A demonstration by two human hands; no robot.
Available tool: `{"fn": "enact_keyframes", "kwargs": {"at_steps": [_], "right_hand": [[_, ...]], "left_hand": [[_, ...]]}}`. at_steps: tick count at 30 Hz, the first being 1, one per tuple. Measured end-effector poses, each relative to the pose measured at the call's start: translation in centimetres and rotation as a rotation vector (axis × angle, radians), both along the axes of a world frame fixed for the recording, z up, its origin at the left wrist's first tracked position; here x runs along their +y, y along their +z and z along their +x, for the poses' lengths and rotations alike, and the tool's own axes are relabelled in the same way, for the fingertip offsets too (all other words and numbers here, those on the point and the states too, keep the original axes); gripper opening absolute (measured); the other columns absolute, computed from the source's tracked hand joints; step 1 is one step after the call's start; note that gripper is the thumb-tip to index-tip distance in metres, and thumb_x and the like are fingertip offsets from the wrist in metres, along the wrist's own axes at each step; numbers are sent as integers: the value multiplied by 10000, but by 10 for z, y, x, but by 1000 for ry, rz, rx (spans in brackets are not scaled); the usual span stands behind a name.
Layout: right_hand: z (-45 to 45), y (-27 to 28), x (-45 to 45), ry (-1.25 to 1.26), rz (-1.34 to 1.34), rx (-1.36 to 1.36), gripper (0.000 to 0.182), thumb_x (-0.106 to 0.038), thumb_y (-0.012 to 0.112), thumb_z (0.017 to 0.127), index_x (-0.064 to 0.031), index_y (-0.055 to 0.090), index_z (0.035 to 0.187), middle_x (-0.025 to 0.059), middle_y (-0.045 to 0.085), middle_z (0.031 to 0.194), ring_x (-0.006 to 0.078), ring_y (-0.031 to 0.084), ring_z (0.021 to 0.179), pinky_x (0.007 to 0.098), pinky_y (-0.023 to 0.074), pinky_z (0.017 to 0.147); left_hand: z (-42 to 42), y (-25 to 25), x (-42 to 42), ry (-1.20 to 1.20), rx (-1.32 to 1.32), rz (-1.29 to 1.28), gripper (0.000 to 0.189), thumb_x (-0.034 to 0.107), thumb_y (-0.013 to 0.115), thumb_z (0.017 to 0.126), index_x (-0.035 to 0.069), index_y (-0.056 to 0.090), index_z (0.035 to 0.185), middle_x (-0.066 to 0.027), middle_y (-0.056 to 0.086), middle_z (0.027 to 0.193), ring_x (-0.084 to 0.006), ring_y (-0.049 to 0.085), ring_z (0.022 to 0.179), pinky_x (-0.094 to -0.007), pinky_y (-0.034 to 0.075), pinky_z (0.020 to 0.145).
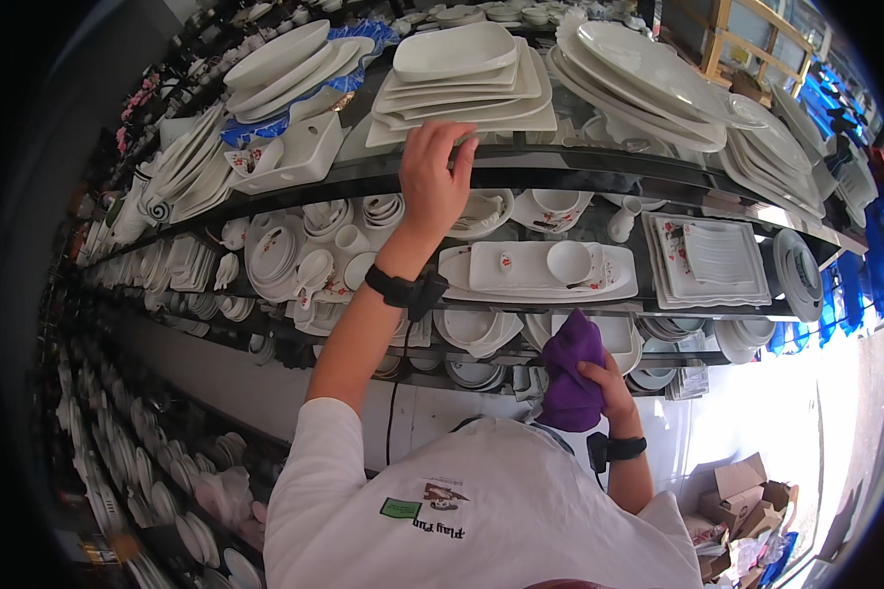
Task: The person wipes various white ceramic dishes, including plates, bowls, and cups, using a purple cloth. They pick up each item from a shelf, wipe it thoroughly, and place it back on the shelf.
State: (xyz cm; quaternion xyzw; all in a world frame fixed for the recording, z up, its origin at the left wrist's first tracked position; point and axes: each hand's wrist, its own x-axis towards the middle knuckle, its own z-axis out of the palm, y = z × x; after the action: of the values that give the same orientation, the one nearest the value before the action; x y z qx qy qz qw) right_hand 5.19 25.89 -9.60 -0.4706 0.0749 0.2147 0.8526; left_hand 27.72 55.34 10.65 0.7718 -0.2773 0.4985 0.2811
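My left hand (436, 177) is raised at the front edge of the top shelf, its fingers curled and apart, just before a stack of white rectangular plates (462, 88). Whether the fingertips touch the lowest plate I cannot tell. Lower down on the right, my right hand (605, 383) grips a bunched purple cloth (574, 372) in front of the lower shelves. Large white oval plates (644, 73) are stacked to the right of the rectangular ones. To the left, oval dishes (280, 62) rest on blue patterned material, above a white rectangular dish with holes (302, 158).
The dark front rail of the top shelf (560, 166) crosses the view. Beneath it stand a small white vase (625, 219), a long white tray (538, 291) and square plates (707, 254). More crockery lines shelves at lower left. Open cardboard boxes (744, 501) lie at lower right.
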Motion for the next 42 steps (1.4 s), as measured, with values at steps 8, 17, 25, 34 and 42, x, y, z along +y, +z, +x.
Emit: {"fn": "enact_keyframes", "kwargs": {"at_steps": [8,17,25,34,42], "right_hand": [[21,30,11,140,38,-101,609,-149,716,890,17,490,1431,120,662,1267,209,650,1117,342,517,989],[8,25,-14,104,2,-96,628,-163,734,887,16,484,1434,118,654,1275,211,645,1124,342,512,996],[6,12,-8,105,10,-100,626,-160,737,886,13,485,1433,116,657,1260,207,646,1115,340,513,995],[-1,22,1,116,-11,-81,610,-155,730,894,11,490,1430,112,659,1262,208,652,1111,342,523,986],[-1,21,9,122,-10,-107,600,-141,716,897,8,488,1432,111,655,1265,207,649,1117,345,524,987]], "left_hand": [[95,63,13,118,-25,255,461,239,780,875,80,654,1289,-113,689,1261,-352,630,1160,-425,508,990],[118,67,7,231,339,543,244,262,658,962,93,719,1128,-122,750,1025,-355,698,964,-462,550,818],[123,56,8,246,258,505,174,177,671,927,101,721,1075,-100,755,980,-334,717,885,-445,562,757],[119,51,11,236,-36,344,133,130,718,870,89,703,996,-122,735,875,-338,693,797,-454,523,720],[107,51,17,198,-146,152,104,123,715,884,83,669,969,-129,712,841,-356,672,807,-462,494,704]]}}
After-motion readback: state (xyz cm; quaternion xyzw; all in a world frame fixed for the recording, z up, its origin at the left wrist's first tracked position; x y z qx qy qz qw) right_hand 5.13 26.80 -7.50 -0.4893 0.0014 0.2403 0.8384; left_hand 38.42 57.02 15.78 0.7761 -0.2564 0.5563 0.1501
